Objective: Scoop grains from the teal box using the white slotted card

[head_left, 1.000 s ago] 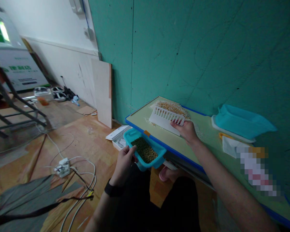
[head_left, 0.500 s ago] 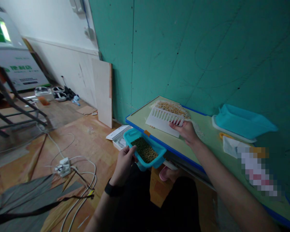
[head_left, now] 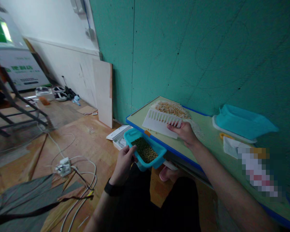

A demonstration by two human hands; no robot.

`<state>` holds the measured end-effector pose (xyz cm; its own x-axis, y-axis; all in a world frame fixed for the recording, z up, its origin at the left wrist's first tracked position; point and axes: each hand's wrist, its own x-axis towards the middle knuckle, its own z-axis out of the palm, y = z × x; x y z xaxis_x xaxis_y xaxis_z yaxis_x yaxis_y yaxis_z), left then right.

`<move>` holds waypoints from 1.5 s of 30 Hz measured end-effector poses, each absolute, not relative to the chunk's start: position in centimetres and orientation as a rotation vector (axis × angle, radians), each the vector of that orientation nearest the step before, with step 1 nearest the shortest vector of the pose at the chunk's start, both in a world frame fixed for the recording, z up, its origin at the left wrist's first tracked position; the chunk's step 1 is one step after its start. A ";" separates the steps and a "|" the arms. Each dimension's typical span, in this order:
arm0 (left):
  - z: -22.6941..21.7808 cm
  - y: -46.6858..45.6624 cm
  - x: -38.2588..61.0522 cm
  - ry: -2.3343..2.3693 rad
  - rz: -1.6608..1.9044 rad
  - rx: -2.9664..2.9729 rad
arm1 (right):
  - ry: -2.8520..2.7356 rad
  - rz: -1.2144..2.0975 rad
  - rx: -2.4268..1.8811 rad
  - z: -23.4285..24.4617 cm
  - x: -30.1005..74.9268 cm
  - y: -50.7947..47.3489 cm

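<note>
My left hand (head_left: 124, 162) grips the near rim of a blue tray (head_left: 135, 135) filled with green beans (head_left: 145, 150), held just below the table's blue front edge (head_left: 159, 141). My right hand (head_left: 183, 131) is closed on the right end of a white slotted scraper (head_left: 159, 122) that lies on the pale green tabletop (head_left: 207, 141). Behind the scraper sits a heap of yellow beans (head_left: 172, 109), with whitish grains (head_left: 198, 129) spread to its right.
A turquoise container on a white lid (head_left: 241, 122) and a white cloth (head_left: 232, 146) lie at the table's right. A wooden board (head_left: 102, 91) leans on the green wall. Cables with a power strip (head_left: 62, 166) and an open white box (head_left: 119, 135) lie on the floor.
My right hand has slid the white scraper leftward and toward the table's front edge, away from the yellow beans. My left hand and the tray have stayed in place.
</note>
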<state>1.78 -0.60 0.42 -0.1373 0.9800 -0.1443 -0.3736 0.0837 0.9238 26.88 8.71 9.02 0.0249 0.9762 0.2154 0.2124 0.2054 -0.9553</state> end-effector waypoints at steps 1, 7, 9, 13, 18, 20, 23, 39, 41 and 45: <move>0.3 -0.5 1.8 1.096 1.390 0.769 | -1.417 0.918 -1.215 9.0 26.8 8.6; 0.0 -0.5 1.8 1.088 1.382 0.748 | -1.390 0.933 -1.230 8.9 26.5 6.9; 0.1 -0.5 1.9 1.083 1.381 0.735 | -1.396 0.881 -1.236 8.6 26.2 5.7; 0.2 -0.8 2.2 1.098 1.380 0.703 | -1.437 0.707 -1.245 8.1 25.3 2.8; 0.1 -1.1 2.7 1.065 1.373 0.696 | -1.443 0.619 -1.227 8.8 25.9 3.1; -0.3 -1.2 2.9 1.063 1.381 0.690 | -1.391 0.585 -1.214 9.6 27.0 5.4; -1.0 -1.3 3.2 1.059 1.402 0.691 | -1.320 0.590 -1.143 10.5 28.6 9.4; -2.2 -2.0 3.9 1.083 1.417 0.763 | -1.579 0.070 -1.348 8.7 27.1 8.5; -2.2 -1.9 4.1 1.076 1.426 0.765 | -1.543 0.073 -1.423 8.9 28.1 9.2; -2.3 -1.6 4.4 1.065 1.437 0.738 | -1.518 0.109 -1.503 8.6 28.9 9.9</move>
